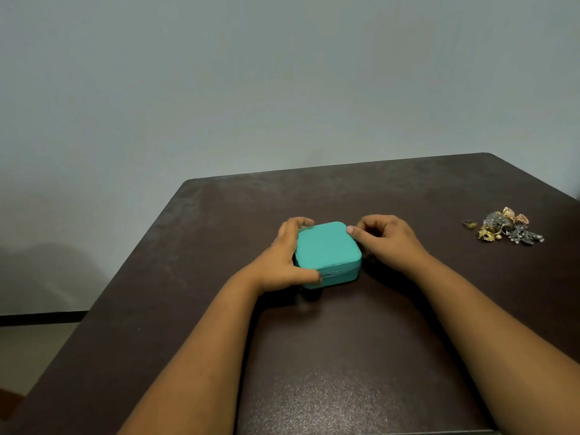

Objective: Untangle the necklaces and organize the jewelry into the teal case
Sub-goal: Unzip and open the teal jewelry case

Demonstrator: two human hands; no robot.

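Both forearms reach over the dark table (345, 356). Left hand (282, 262) grips the closed teal case (326, 251) at mid-table; right hand (386, 243) pinches its far right corner. Jewelry pile (502, 229) lies well apart, right.

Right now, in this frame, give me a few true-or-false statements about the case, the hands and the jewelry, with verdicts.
1. The case is closed. True.
2. The left hand grips the case. True.
3. The jewelry pile lies inside the case. False: it lies on the table, well to the right of the case.
4. The right hand holds a necklace. False: it is at the case's far right corner, thumb against it, and no necklace is in it.
5. A loose ring lies just left of the pile. True.
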